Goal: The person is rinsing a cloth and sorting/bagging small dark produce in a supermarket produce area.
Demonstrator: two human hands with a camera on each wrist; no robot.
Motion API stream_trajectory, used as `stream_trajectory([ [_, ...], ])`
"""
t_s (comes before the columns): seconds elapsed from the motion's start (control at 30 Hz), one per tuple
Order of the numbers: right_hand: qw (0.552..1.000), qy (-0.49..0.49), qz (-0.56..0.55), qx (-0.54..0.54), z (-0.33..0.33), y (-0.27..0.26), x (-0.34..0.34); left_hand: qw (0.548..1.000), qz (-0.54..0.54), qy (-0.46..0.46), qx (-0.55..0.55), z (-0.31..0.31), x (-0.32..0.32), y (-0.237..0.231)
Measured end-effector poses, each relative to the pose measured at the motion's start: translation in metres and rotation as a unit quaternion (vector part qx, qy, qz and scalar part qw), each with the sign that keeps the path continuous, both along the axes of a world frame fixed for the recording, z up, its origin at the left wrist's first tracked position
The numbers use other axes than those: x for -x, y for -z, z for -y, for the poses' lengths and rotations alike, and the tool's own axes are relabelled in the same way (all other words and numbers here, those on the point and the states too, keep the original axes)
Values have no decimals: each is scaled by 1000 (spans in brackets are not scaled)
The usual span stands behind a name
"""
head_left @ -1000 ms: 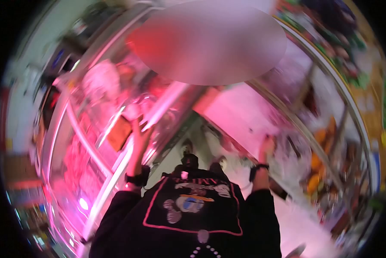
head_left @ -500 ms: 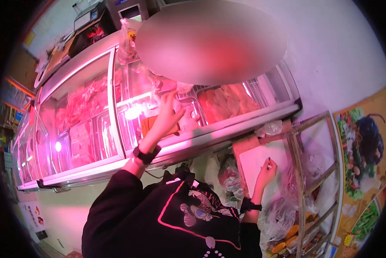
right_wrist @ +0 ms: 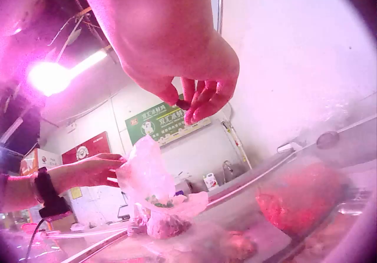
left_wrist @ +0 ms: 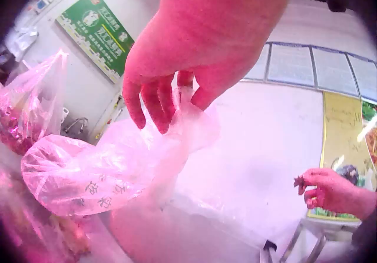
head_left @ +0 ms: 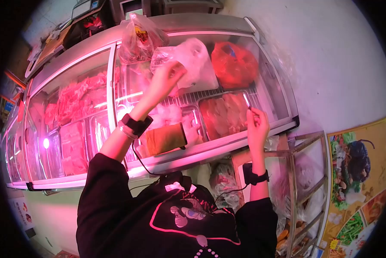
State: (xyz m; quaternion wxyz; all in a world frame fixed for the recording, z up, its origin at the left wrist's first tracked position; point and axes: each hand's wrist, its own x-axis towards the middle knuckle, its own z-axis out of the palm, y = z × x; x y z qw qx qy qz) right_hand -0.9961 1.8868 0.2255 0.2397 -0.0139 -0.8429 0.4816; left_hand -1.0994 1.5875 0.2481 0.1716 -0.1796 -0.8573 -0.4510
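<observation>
Pinching the gathered top of a white plastic bag [left_wrist: 135,166], the left hand [left_wrist: 188,57] has its thumb and fingertips closed on the film, while the right hand [head_left: 257,124], apart from it, clamps a small dark piece [right_wrist: 183,104] between thumb and fingers. The white bag is over the glazed meat display case [head_left: 227,144], between the other two bags. The left forearm [head_left: 147,103] crosses above the case and hides part of its interior; an upright frame bar [head_left: 111,86] divides the glazing beside it, and one brown block [head_left: 165,139] near the front edge covers part of the meat behind. Three bags are seen over the case: one white, one red [head_left: 233,66], one clear [head_left: 137,43]. Two black wristbands are visible, one on each wrist, and one green sign [right_wrist: 168,121] hangs on the wall. A food poster [head_left: 356,189] and a rack [head_left: 292,180] lie to the right. Of the containers, a metal tray [head_left: 245,96] in the case bears pale pink meat pieces; redder meat [head_left: 74,99] fills the section left of the bar. The clear bag holds red and yellow matter, the white bag shows something green low down, and the red bag's contents cannot be identified.
</observation>
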Motion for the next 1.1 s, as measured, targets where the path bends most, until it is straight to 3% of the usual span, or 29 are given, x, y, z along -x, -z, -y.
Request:
stream_trajectory([
  [0.03, 1000, -17, -12, 0, 7, -9, 7, 993, 30, -28, -114, 6, -1, -12],
  [0.1, 999, -35, -24, -3, 20, -24, 21, 989, 80, -65, -104, 20, 3, -24],
  [0.17, 996, -91, -19, -7, 35, -35, 35, 986, 8, -63, -152, 30, 2, -33],
  [0.23, 996, -71, -29, 39, 60, -49, 45, 987, -21, -56, -147, 41, 6, -27],
  [0.3, 994, -91, -30, 50, 74, -55, 56, 987, -139, -76, -21, 50, -5, -26],
  [0.37, 992, -103, -26, 64, 84, -53, 69, 993, -93, -38, -57, 58, -23, -21],
  [0.43, 990, -111, -30, 77, 92, -48, 87, 961, 130, 0, -244, 60, -46, -18],
  [0.5, 989, -144, 0, 40, 99, -40, 105, 966, 159, -22, -202, 68, -64, 0],
  [0.57, 988, -146, 11, 54, 109, -31, 126, 977, 104, -44, -181, 74, -75, 23],
  [0.63, 988, -155, -14, 7, 120, -19, 152, 969, 114, -62, -211, 76, -86, 31],
  [0.83, 984, -176, -5, -3, 168, -8, 197, 966, 167, -49, -192, 87, -94, 28],
  [0.87, 981, -185, 7, -54, 173, -1, 203, 967, 157, -47, -194, 88, -93, 28],
  [0.93, 972, -198, 81, -101, 179, -6, 202, 966, 157, -46, -200, 91, -88, 25],
  [1.1, 984, -158, 24, -76, 147, -1, 177, 961, 165, -65, -212, 83, -83, 28],
])
